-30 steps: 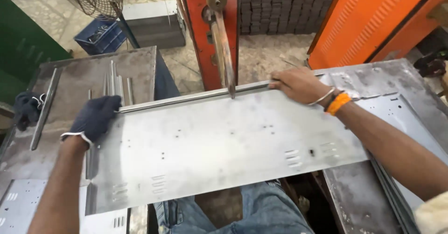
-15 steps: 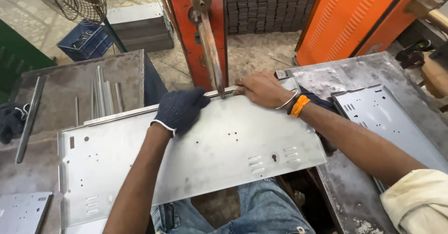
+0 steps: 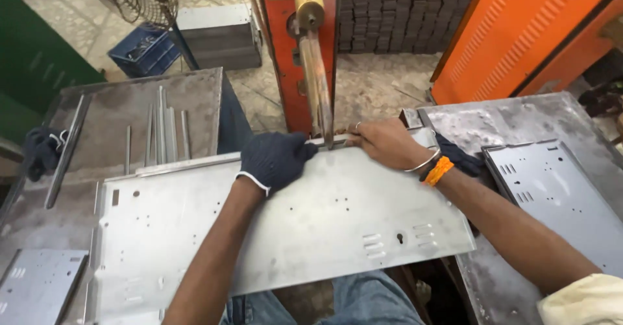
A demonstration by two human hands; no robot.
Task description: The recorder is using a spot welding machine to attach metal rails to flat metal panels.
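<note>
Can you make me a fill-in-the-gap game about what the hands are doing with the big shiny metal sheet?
1. The left hand wears a dark ____ while the right hand is bare.
2. Both hands press on the far edge of the large flat grey metal sheet on either side of the tall ____-coloured rod.
3. The right wrist wears a thin metal bangle and an ____ band.
4. Behind the left table stands a ____ plastic crate.

Missing words: glove; brass; orange; blue

The metal sheet (image 3: 285, 228) runs off the bottom edge at its near left corner, and the gloved left hand (image 3: 276, 159) covers part of its far rim. Right hand's (image 3: 386, 142) fingers (image 3: 358, 130) curl over that rim, tips hidden. Can't see where the electrode (image 3: 318, 91) tip meets the sheet.
</note>
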